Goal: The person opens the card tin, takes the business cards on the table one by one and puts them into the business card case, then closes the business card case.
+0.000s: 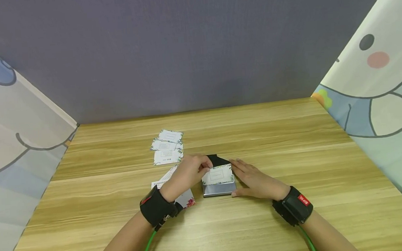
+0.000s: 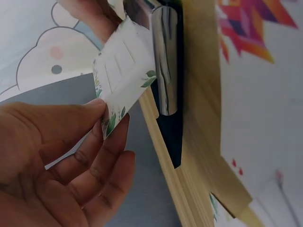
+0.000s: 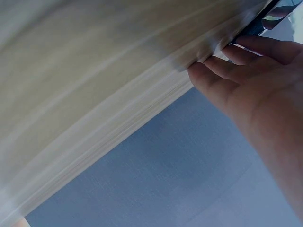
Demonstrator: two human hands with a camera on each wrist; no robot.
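Three loose cards (image 1: 166, 146), one card case (image 1: 219, 186), perhaps two more cards (image 1: 177, 189).

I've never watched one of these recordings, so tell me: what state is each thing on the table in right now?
Metal card case: lying flat, black lid open.
Card: pinched by the left hand, resting on the case.
Right hand: fingers straight, steadying the case.
Three cards: loose, overlapping on the table.
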